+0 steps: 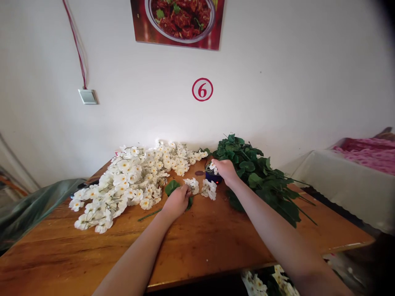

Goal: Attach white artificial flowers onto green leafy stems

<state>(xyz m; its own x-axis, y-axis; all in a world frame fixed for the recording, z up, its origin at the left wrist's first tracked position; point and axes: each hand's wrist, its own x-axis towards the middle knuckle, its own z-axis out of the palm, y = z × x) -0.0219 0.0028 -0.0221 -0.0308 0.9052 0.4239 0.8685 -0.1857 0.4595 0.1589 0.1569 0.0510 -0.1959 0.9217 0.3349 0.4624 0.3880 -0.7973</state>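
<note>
My left hand is closed around an artificial flower stem with green leaves and white blossoms at its right end; the lower stem sticks out to the left, low over the table. My right hand is pinched on a small white flower sprig, held over a small dark blue device with a red light. The device's top is partly hidden by the hand and flower. To the left spreads a heap of white flowers with yellow centres. On the right lies a pile of green leaf stems.
The wooden table stands against a white wall. More white flowers show below its front edge. At right, a pale cloth-covered surface bears pink material. Greenish sheeting hangs at the left edge.
</note>
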